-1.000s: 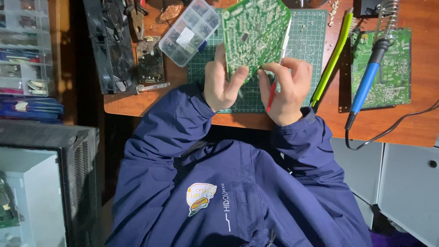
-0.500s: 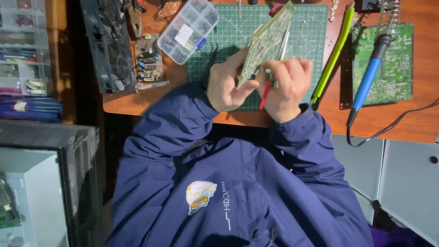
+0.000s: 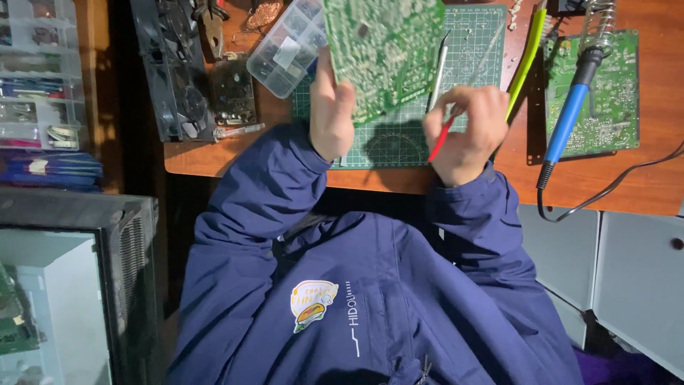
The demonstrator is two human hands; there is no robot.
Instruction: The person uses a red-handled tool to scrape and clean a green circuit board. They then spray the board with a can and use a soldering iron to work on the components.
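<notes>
My left hand (image 3: 331, 114) grips the lower left edge of a large green circuit board (image 3: 385, 50) and holds it up, tilted, over the green cutting mat (image 3: 399, 142). My right hand (image 3: 463, 132) is closed around a thin tool with a red handle (image 3: 440, 137); it hovers just right of the board, near its lower edge. Whether the tool's tip touches the board I cannot tell. Metal tweezers (image 3: 437, 75) lie on the mat between the board and my right hand.
A blue-handled soldering iron (image 3: 570, 110) lies across a second green circuit board (image 3: 605, 93) at the right, its cable trailing off the wooden desk (image 3: 214, 153). A yellow-green tool (image 3: 526, 60), a clear parts box (image 3: 285, 46) and a black fan (image 3: 167, 71) are also on the desk.
The board has gone from edge-on back to face-on and is raised higher and further from me. My right hand has moved away from my left, to the right.
</notes>
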